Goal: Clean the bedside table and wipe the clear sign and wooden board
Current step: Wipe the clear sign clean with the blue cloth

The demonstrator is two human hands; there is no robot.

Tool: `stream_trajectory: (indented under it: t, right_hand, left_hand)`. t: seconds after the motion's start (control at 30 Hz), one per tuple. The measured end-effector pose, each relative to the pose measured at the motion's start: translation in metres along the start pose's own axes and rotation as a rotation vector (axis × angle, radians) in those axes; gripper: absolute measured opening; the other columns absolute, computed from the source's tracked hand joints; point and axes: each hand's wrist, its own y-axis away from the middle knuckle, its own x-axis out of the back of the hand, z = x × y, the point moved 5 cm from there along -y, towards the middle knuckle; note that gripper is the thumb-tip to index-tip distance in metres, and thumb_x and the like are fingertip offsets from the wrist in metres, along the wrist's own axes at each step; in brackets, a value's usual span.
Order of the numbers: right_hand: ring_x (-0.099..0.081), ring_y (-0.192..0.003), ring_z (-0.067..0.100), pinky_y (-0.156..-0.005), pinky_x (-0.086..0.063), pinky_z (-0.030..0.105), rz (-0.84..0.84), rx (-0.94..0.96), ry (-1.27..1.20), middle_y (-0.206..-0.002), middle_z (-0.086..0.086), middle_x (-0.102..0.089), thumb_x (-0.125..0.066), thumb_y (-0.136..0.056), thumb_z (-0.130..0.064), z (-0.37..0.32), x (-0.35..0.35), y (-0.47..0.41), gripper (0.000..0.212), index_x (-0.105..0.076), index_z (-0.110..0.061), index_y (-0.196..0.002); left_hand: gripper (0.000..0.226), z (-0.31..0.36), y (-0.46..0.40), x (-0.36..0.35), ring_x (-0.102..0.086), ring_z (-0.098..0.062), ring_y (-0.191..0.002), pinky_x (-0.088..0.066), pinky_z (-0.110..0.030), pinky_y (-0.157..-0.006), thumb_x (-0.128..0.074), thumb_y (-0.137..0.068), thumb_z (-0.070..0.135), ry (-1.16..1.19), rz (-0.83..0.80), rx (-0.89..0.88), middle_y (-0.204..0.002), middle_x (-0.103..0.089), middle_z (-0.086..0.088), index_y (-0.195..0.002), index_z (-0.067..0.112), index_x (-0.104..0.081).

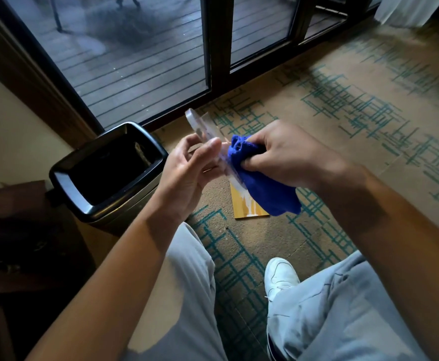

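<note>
The sign [205, 128], clear and tilted, sits in the air above the carpet [343, 121], right of the bin [109, 170], with the left hand [187, 170] pinching its edge between thumb and fingers. The right hand [286, 157] grips a bunched blue cloth [260, 186] against the sign's face. The board [249, 207] lies flat on the carpet below them, partly hidden by the cloth.

Both forearms are bare from the elbows down to the left hand [187, 168] and right hand [288, 157], with no sleeves, watch or rings showing. Below the hands, the legs wear light grey-blue trousers [343, 308] of loose, creased cloth, with faint stitched seam lines on the leg under the right hand. Between the two legs, below the right hand, shows a white lace-up sneaker [280, 277].
</note>
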Motion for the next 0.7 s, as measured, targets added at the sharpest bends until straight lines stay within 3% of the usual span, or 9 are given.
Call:
stream_trajectory:
  t: [0.1, 0.2, 0.3, 0.43, 0.53, 0.63, 0.7]
  right_hand:
    - [-0.068, -0.069, 0.019, -0.061, -0.054, 0.032, -0.004, 0.002, 0.036, -0.071, 0.004, -0.072, -0.065, -0.082, -0.013, 0.002, 0.001, 0.002, 0.011, -0.075, -0.012, -0.078]
    - [-0.067, -0.068, 0.019, -0.06, -0.052, 0.03, -0.024, -0.01, 0.058, -0.069, 0.005, -0.071, -0.066, -0.081, -0.013, 0.007, -0.002, 0.003, 0.01, -0.073, -0.011, -0.075]
    - [-0.065, -0.067, 0.018, -0.058, -0.049, 0.029, -0.075, -0.034, 0.095, -0.067, 0.003, -0.068, -0.067, -0.081, -0.015, 0.01, -0.018, 0.004, 0.011, -0.069, -0.013, -0.07]
    - [-0.067, -0.069, 0.018, -0.058, -0.048, 0.029, -0.042, -0.057, 0.0, -0.069, 0.002, -0.071, -0.066, -0.079, -0.02, 0.012, -0.022, -0.002, 0.01, -0.071, -0.015, -0.073]
    - [-0.062, -0.062, 0.02, -0.059, -0.048, 0.032, 0.045, -0.124, -0.125, -0.06, -0.001, -0.067, -0.061, -0.066, -0.033, 0.021, -0.006, -0.005, 0.019, -0.07, -0.017, -0.068]
    - [-0.059, -0.055, 0.015, -0.055, -0.047, 0.031, 0.199, -0.161, -0.24, -0.054, -0.005, -0.064, -0.06, -0.062, -0.04, 0.025, 0.014, -0.003, 0.02, -0.072, -0.026, -0.072]
    - [-0.061, -0.054, 0.012, -0.052, -0.049, 0.029, 0.288, -0.166, -0.366, -0.056, -0.005, -0.066, -0.062, -0.064, -0.036, 0.023, 0.026, -0.002, 0.023, -0.072, -0.019, -0.076]
  left_hand:
    - [0.072, 0.005, -0.002, 0.003, -0.069, -0.032, -0.095, -0.058, -0.043, -0.085, -0.078, -0.075, 0.033, 0.081, 0.024, 0.008, -0.106, -0.073, -0.019, -0.128, -0.003, -0.047]
    - [0.098, 0.011, -0.001, 0.005, -0.071, -0.036, -0.103, -0.054, -0.049, -0.098, -0.092, -0.058, 0.041, 0.241, 0.044, 0.006, -0.112, -0.072, -0.022, -0.132, -0.004, -0.045]
    - [0.101, 0.019, -0.005, 0.005, -0.069, -0.038, -0.11, -0.057, -0.046, -0.096, -0.088, -0.056, 0.043, 0.485, 0.022, -0.007, -0.116, -0.07, -0.023, -0.136, 0.0, -0.044]
    - [0.109, 0.02, -0.005, 0.001, -0.067, -0.038, -0.114, -0.056, -0.044, -0.095, -0.087, -0.06, 0.041, 0.525, -0.039, -0.02, -0.125, -0.064, -0.023, -0.147, 0.0, -0.036]
    - [0.105, 0.02, -0.002, 0.003, -0.065, -0.038, -0.115, -0.053, -0.045, -0.098, -0.084, -0.067, 0.042, 0.538, -0.09, -0.021, -0.127, -0.059, -0.024, -0.149, -0.001, -0.034]
    - [0.081, 0.02, -0.001, 0.005, -0.067, -0.034, -0.109, -0.052, -0.046, -0.097, -0.081, -0.072, 0.044, 0.538, -0.168, -0.003, -0.116, -0.066, -0.019, -0.134, 0.002, -0.05]
    - [0.076, 0.019, 0.002, 0.004, -0.067, -0.031, -0.106, -0.052, -0.044, -0.096, -0.08, -0.072, 0.049, 0.493, -0.227, 0.041, -0.113, -0.068, -0.016, -0.128, 0.005, -0.054]
